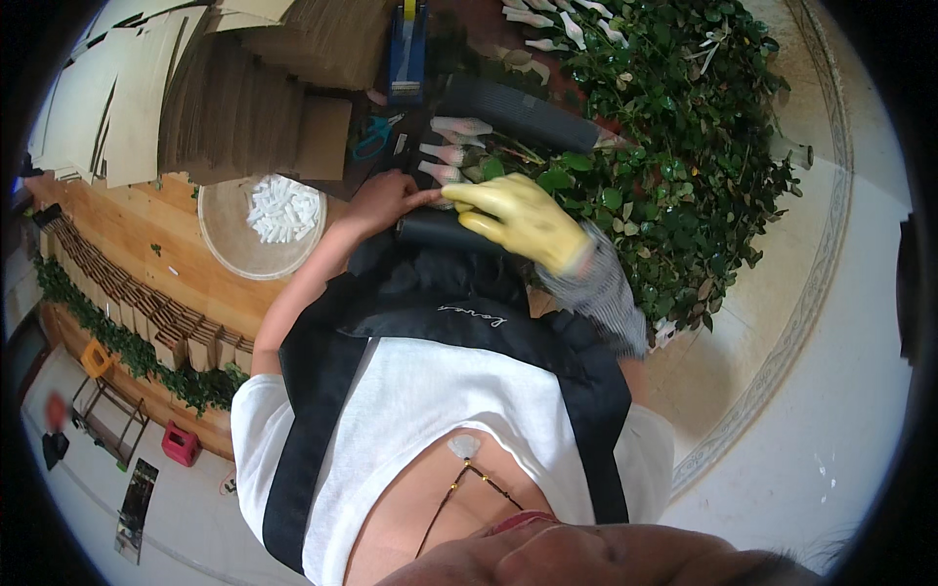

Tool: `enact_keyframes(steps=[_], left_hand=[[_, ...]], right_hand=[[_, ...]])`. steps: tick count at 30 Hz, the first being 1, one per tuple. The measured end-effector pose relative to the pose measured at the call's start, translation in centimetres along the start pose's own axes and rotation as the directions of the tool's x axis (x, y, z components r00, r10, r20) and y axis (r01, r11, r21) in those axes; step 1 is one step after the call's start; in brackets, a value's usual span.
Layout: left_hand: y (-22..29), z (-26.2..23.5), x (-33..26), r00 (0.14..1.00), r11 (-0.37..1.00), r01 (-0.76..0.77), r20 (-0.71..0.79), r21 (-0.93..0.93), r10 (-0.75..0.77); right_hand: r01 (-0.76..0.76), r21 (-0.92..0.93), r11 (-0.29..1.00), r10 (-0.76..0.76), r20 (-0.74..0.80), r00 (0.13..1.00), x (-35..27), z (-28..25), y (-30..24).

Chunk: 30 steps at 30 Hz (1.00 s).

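Note:
My left hand [384, 200] is bare and grips the left end of a black roll of wrapping [435, 230] held in front of my chest. Its fingertips reach a flower bud in a white net sleeve [442, 173]. My right hand [518, 220] wears a yellow glove and a grey knitted sleeve, and its fingers curl over the right part of the same black roll. Just beyond lie more white-netted buds [459, 126] on green stems and a second black corrugated roll [513, 112].
A big heap of green leafy stems [684, 146] fills the right side. On the wooden table [147, 234] stand a round bowl [220, 249] of small white pieces, teal-handled scissors [374, 137], a blue tape dispenser [407, 49] and stacks of cardboard [225, 88].

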State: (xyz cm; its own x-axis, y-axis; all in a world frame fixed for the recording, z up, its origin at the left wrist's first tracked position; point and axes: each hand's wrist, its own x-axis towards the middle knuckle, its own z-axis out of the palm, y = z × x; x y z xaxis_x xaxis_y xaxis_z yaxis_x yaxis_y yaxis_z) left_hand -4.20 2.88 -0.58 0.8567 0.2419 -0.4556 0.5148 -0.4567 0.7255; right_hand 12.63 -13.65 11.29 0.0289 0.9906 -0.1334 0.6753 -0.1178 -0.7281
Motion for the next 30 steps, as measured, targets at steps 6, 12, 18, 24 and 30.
enact_keyframes(steps=[6,12,18,24,30], left_hand=[[-0.7,0.3,1.6,0.985,0.981,-0.041,0.159,-0.187,0.071],[-4.5,1.7,0.2,0.969,0.467,-0.116,-0.204,-0.876,-0.141],[-5.9,-2.4,-1.0,0.986,0.86,-0.082,-0.167,-0.504,-0.003],[0.0,2.0,2.7,0.955,0.948,-0.234,-0.236,-0.216,0.182],[-2.4,0.5,0.9,0.754,0.724,-0.12,-0.537,-0.679,-0.379]], right_hand=[[-0.034,-0.48,0.877,0.143,0.193,0.971,1.8,4.7,5.7],[-0.132,-0.577,0.806,0.358,0.297,0.885,1.3,6.0,6.3],[-0.235,-0.269,0.934,0.278,0.135,0.951,1.5,2.5,4.8],[-0.214,-0.536,0.817,0.286,0.054,0.957,1.9,4.9,5.9],[-0.293,-0.347,0.891,0.321,0.024,0.947,1.1,4.3,5.8]])
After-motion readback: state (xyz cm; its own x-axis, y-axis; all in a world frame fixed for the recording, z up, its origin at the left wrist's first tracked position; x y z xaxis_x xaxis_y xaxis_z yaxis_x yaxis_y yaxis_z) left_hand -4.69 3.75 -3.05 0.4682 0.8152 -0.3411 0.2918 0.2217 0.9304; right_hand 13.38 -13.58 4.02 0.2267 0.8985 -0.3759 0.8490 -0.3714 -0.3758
